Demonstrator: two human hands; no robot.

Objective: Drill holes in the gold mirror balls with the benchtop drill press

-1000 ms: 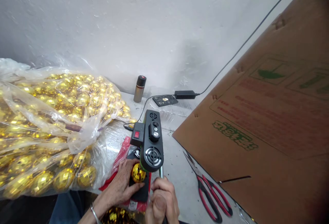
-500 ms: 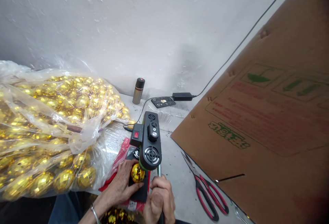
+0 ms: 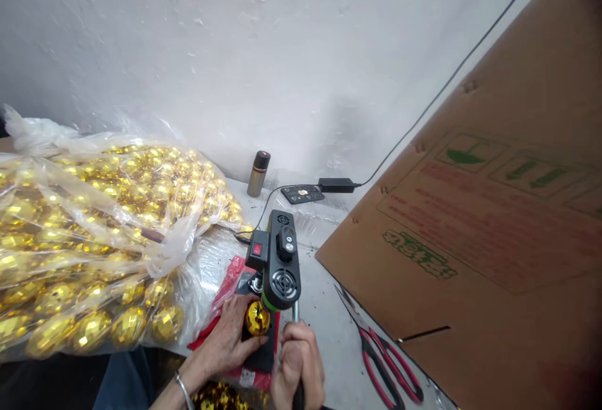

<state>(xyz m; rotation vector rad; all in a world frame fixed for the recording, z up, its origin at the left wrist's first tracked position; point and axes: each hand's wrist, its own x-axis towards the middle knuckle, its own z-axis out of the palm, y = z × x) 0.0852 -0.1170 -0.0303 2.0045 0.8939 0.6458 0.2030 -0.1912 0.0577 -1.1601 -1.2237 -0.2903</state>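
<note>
While your left hand (image 3: pixel 230 338) cups the faceted gold ball (image 3: pixel 257 319) at the near end of the black machine (image 3: pixel 283 259), your right hand (image 3: pixel 300 366) wraps around the metal lever (image 3: pixel 296 311) to its right. The ball looks light, thin-shelled and slick, so it probably rolls and dents easily; hold it lightly by its sides.

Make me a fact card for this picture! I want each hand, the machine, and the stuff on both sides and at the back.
Left hand: curved around one gold ball
Right hand: gripping a metal lever
Machine: black on top, red switch
Left side: clear bag of gold balls
Right side: scissors, cardboard box
Back: dark-capped bottle, upright
</note>
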